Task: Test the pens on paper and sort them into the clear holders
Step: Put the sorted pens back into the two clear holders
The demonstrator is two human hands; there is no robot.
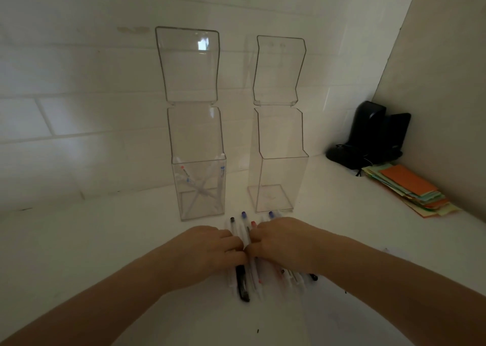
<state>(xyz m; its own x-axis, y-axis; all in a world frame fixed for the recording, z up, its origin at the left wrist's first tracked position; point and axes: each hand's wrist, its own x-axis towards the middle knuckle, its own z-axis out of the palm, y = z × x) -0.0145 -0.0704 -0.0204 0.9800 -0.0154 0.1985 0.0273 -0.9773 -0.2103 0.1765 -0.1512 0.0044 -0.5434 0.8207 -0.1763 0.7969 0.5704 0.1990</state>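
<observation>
Two tall clear holders stand on the white table with their lids flipped up against the wall. The left holder (201,188) has a few pens leaning inside it. The right holder (276,188) has nothing in it. In front of them lies a row of several pens (243,284), white-bodied with black, blue and red caps, plus one black pen. My left hand (207,251) and my right hand (281,243) rest side by side on this row, fingers curled down onto the pens. The hands hide the middle of the pens. No paper sheet is clearly visible.
A stack of coloured paper notes (410,188) with an orange top sheet lies at the right by the side wall. A dark device with a cable (373,135) sits in the back right corner. White tiled wall stands behind the holders.
</observation>
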